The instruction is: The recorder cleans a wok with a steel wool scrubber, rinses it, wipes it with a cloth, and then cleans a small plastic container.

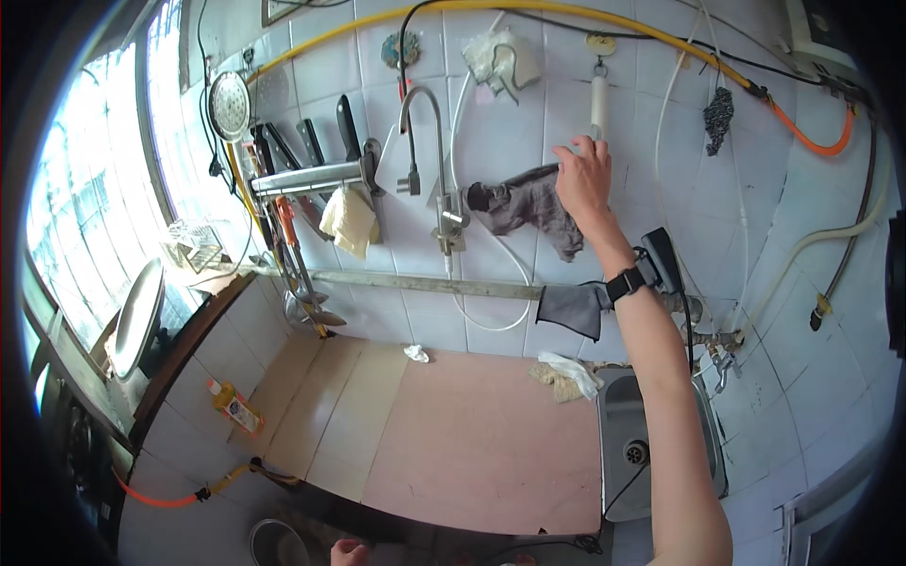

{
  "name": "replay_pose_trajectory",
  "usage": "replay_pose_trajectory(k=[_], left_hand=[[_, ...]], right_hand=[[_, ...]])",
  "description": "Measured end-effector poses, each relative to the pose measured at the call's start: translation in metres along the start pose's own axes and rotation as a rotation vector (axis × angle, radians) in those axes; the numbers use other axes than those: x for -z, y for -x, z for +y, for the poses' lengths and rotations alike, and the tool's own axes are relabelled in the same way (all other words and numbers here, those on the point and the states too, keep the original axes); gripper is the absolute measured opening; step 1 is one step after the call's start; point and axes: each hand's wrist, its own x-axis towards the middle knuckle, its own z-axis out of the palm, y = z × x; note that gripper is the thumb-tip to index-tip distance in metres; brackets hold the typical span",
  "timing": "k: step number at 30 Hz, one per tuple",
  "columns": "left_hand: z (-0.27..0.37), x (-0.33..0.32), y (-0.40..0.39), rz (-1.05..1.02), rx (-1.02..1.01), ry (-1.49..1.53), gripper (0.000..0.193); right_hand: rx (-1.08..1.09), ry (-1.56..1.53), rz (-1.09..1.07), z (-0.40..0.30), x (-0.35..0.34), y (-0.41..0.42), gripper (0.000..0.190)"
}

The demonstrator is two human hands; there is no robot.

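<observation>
My right hand is raised to the tiled wall, its fingers curled at the lower end of a white cylindrical handle that hangs from a hook. Whether the fingers grip it cannot be told. A dark grey cloth hangs beside and partly behind this hand. Below the wrist a smaller grey cloth lies over the wall pipe. My left hand is low at the bottom edge, partly cut off, with its fingers curled; nothing shows in it. Between the hands lies the pink and cream countertop.
A steel sink lies under the right forearm. A tall faucet and a knife rack are on the wall. Crumpled cloths lie at the counter's back edge. A yellow bottle stands left, a metal pot below.
</observation>
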Motion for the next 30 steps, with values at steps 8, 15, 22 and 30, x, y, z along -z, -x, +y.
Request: replay_pose_trajectory(k=[8,15,22,30], left_hand=[[0.008,0.015,-0.029,0.021,0.021,0.052,0.033],[0.064,0.012,-0.024,-0.013,-0.033,-0.040,0.032],[0.129,0.018,-0.023,-0.111,-0.186,-0.004,0.029],[0.222,-0.042,-0.031,-0.420,-0.555,-0.206,0.024]], right_hand=[[-0.197,-0.445,-0.692,-0.008,-0.035,0.011,0.043],[-0.273,-0.446,-0.712,-0.003,0.013,0.032,0.046],[-0.379,-0.574,-0.748,0.010,0.152,0.049,0.033],[-0.640,-0.218,-0.483,0.065,0.354,0.101,0.029]])
